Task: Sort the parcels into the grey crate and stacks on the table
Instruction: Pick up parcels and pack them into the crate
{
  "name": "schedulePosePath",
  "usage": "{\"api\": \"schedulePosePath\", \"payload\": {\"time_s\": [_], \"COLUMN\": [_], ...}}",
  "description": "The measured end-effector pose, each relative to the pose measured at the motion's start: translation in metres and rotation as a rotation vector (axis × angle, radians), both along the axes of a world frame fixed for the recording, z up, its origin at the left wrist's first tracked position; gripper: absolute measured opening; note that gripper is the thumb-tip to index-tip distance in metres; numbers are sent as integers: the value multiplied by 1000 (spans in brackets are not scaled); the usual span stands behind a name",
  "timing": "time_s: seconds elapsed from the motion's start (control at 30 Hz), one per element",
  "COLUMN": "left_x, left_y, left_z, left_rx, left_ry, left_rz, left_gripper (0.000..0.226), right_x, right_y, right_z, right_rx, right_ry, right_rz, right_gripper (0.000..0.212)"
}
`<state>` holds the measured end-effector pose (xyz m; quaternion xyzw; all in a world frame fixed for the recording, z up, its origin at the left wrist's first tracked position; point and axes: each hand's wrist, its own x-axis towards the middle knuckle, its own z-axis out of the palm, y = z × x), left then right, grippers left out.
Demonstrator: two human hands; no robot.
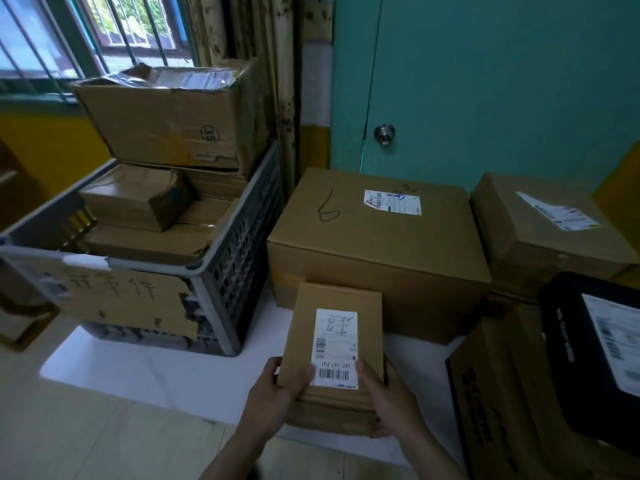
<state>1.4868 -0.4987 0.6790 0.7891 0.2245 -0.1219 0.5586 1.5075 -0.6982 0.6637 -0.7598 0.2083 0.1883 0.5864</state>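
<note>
A small flat cardboard parcel (304,327) with a white barcode label lies on a short stack of similar parcels at the front of the white table (162,372). My left hand (277,393) grips its near left corner, thumb on top. My right hand (384,400) grips the near right corner, fingers curled round the stack's side. The grey crate (235,258) stands at the left, filled with brown parcels, a big carton (166,116) resting on top.
A large box marked "6" (377,251) sits just behind the held parcel. Another labelled box (540,233) is at the right. A black parcel (595,355) and a printed carton (491,403) crowd the right front. A teal door (485,81) stands behind.
</note>
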Motion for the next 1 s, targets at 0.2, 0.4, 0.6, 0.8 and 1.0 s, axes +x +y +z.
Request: {"api": "schedulePosePath", "payload": {"time_s": [0.2,0.4,0.6,0.8,1.0], "left_x": [-2,-3,-3,0,-3], "left_y": [0,-1,1,3,6], "left_z": [2,7,6,4,3], "left_rx": [-10,-43,-50,4,-14], "left_ry": [-2,-1,-9,-34,-45], "left_rz": [-1,-1,-39,-106,-113], "left_gripper": [55,50,50,54,74], "right_x": [-3,-5,-10,-15,-30], "right_y": [1,1,4,12,30], "right_z": [4,10,11,12,20], "right_rx": [49,59,94,62,34], "right_ry": [-13,19,5,-67,-96], "right_rz": [-12,-3,-69,-136,-246], "right_gripper": [46,61,51,35,25]}}
